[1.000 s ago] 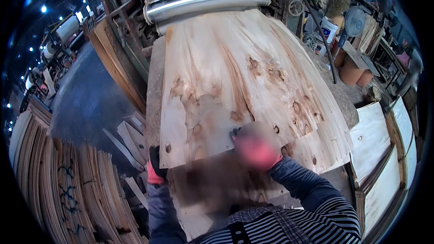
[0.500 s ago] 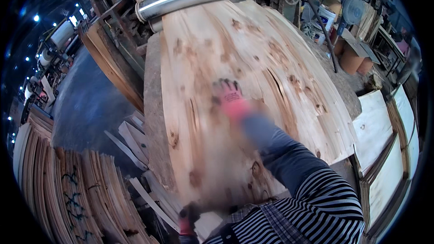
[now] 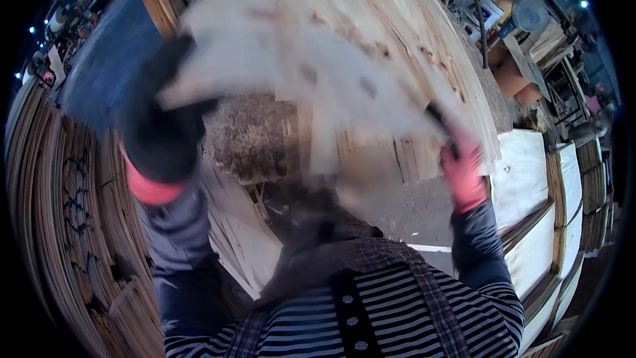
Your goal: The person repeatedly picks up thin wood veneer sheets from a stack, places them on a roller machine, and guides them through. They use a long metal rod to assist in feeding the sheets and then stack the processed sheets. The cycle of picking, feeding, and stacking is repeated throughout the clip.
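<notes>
A pale wood veneer sheet [image 3: 252,53] is raised in front of me, its near edge lifted and smeared by motion. My left hand [image 3: 162,126], in a black and pink glove, is closed on the sheet's left corner. At the sheet's right edge, my right hand [image 3: 462,167], gloved in pink with dark fingertips, grips it too; motion blurs those fingers. Beneath the raised sheet lie more veneer pieces [image 3: 414,159] with brown knots and streaks. To their left, a worn brown board surface [image 3: 255,136] shows.
Bundled veneer [image 3: 53,205] stands along the left, with loose strips [image 3: 232,212] nearer me. Stacked pale sheets [image 3: 523,166] are at the right. Beyond them are a cardboard box [image 3: 513,83], a fan [image 3: 530,13] and a slanting pole [image 3: 478,20].
My right hand has moved from lying flat mid-sheet to the right edge. My left hand has come up from the lower edge. The sheet's near part is now lifted; the view has tilted down.
</notes>
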{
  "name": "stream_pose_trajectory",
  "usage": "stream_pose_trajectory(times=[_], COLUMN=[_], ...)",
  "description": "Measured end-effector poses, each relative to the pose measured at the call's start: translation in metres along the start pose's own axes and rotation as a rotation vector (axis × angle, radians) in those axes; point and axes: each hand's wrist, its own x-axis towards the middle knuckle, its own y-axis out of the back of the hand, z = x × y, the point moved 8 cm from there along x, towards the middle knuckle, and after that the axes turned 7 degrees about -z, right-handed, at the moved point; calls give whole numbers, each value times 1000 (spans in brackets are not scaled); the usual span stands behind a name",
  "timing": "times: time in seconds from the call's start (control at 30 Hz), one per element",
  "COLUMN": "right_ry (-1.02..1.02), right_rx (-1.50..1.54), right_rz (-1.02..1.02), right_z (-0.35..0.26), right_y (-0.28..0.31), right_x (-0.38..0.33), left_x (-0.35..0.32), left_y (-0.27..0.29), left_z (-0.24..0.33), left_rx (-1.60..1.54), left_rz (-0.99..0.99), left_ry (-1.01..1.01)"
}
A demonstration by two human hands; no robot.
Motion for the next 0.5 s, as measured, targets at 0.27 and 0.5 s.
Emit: stream_pose_trajectory(times=[0.27,0.5], right_ry=[128,-14], right_rx=[-294,-148], right_rz=[404,56], right_z=[-28,44], right_y=[168,30], right_x=[53,94], left_x=[-7,-86], left_y=[33,-122], left_z=[6,-128], left_rx=[-19,-371], left_rz=[430,254], left_ry=[76,438])
